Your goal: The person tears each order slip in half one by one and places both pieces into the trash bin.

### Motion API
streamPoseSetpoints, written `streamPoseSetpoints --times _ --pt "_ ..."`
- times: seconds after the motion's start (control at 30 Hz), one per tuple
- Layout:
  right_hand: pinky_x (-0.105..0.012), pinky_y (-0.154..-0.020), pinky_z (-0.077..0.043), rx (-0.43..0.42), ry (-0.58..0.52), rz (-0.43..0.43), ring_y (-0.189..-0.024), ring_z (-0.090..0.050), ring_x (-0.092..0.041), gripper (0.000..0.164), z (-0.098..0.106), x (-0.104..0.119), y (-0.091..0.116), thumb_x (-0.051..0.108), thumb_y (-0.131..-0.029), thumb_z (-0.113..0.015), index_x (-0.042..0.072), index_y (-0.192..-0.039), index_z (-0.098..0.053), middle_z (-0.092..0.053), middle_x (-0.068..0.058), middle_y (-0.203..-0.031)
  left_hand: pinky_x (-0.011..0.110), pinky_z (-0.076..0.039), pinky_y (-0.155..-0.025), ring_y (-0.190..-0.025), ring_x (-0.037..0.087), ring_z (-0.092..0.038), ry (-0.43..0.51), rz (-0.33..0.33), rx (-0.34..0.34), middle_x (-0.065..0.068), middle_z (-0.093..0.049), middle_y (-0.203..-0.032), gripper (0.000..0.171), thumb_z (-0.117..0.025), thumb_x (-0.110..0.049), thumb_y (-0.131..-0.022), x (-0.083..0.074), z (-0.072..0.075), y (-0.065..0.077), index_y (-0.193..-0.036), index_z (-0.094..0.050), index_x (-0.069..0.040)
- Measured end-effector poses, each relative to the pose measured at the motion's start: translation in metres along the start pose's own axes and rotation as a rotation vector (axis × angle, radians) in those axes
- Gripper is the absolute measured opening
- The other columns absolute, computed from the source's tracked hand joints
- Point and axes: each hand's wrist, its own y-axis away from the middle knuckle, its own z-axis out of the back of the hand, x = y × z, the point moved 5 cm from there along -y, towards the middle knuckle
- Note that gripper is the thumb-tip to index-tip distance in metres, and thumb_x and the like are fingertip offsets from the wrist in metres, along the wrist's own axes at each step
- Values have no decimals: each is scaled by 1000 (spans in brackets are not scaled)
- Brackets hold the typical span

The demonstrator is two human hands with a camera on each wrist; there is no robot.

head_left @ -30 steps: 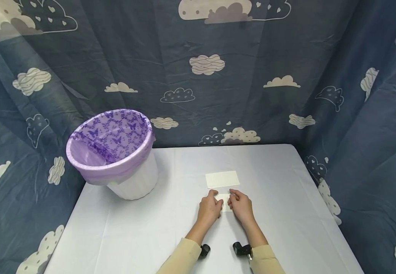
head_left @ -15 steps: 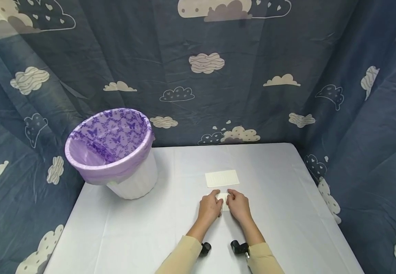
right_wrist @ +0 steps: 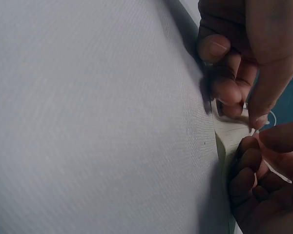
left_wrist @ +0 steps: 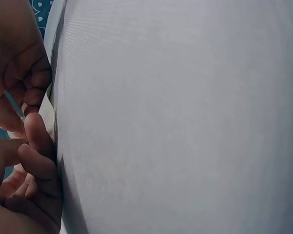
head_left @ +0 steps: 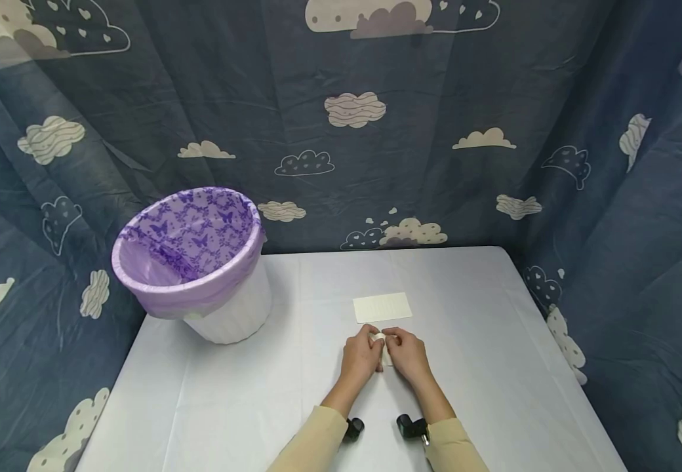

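Note:
A small cream sheet of paper (head_left: 386,358) with fine lines lies between my two hands, low over the white table. Its upper part bends up between the fingertips, and the hands hide most of its edges. My left hand (head_left: 361,354) pinches it from the left with thumb and forefinger. From the right, my right hand (head_left: 408,355) pinches it too, its fingertips close to those of the left. In the right wrist view the paper (right_wrist: 230,132) curves between the fingers. Only a sliver of the paper (left_wrist: 49,114) shows in the left wrist view.
A second cream sheet (head_left: 382,307) lies flat just beyond the hands. At the back left of the white table (head_left: 471,367) stands a white bin (head_left: 235,311) with a purple butterfly-patterned liner (head_left: 211,229). Dark blue cloud-print curtains (head_left: 246,85) enclose the table.
My right hand has moved left, closer to the left hand. The paper between them has gone from lying flat to bending up, with less of it showing.

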Motion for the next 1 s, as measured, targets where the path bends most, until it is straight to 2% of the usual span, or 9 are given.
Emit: streamPoseSetpoints --times 0.1,0.27,0.37,0.47,0.57,0.73,0.87,1.0 --pt "-25 -52 -33 2 -14 18 -56 -43 -12 22 1 3 0 14 -100 -61 5 -114 -75 -55 2 -64 18 -41 -44 -39 -1 -53 27 -25 -24 -6 -63 -62 11 -70 -13 -102 -1 2 -1 -110 -69 -6" --pt "-25 -54 -36 16 -21 45 -55 -48 -11 13 0 4 3 14 -103 -61 4 -105 -69 -62 1 -66 16 -40 -45 -45 1 -54 33 -45 -40 -4 -65 -65 5 -70 -11 -101 -3 5 1 -100 -70 -6" --pt "-25 -54 -37 18 9 82 -55 -48 -11 13 2 6 7 13 -105 -59 4 -103 -67 -63 0 -66 16 -40 -47 -50 1 -52 -15 -78 -53 -6 -64 -66 6 -72 -10 -100 -7 8 3 -94 -71 -8" --pt "-24 -55 -37 5 36 129 -57 -49 -11 12 6 12 10 12 -106 -58 3 -102 -65 -63 0 -68 16 -40 -50 -55 0 -50 -82 -149 -85 -6 -63 -67 8 -74 -10 -97 -15 14 5 -91 -70 -10" --pt "-23 -55 -39 -22 40 185 -59 -51 -11 11 10 23 14 11 -106 -59 3 -100 -64 -65 -1 -71 15 -40 -52 -58 -1 -48 -136 -241 -134 -5 -65 -69 9 -76 -10 -96 -26 23 8 -90 -70 -10" --pt "-21 -53 -40 -100 48 305 -59 -51 -8 7 16 47 20 6 -103 -62 5 -97 -61 -67 -2 -72 13 -39 -51 -57 -2 -48 -157 -365 -207 -2 -68 -70 8 -74 -8 -98 -41 43 14 -91 -69 -10" --pt "-19 -54 -41 -176 57 430 -60 -50 -5 8 18 68 25 2 -101 -65 7 -96 -60 -67 -2 -72 13 -39 -52 -57 -2 -47 -125 -411 -254 -1 -68 -70 7 -73 -9 -99 -50 62 19 -94 -69 -11" --pt "-20 -55 -45 -216 47 551 -61 -52 -4 8 20 89 31 -1 -99 -68 6 -99 -63 -69 -3 -74 14 -41 -52 -58 0 -50 -91 -453 -298 0 -69 -72 7 -73 -10 -100 -58 80 24 -94 -69 -9"
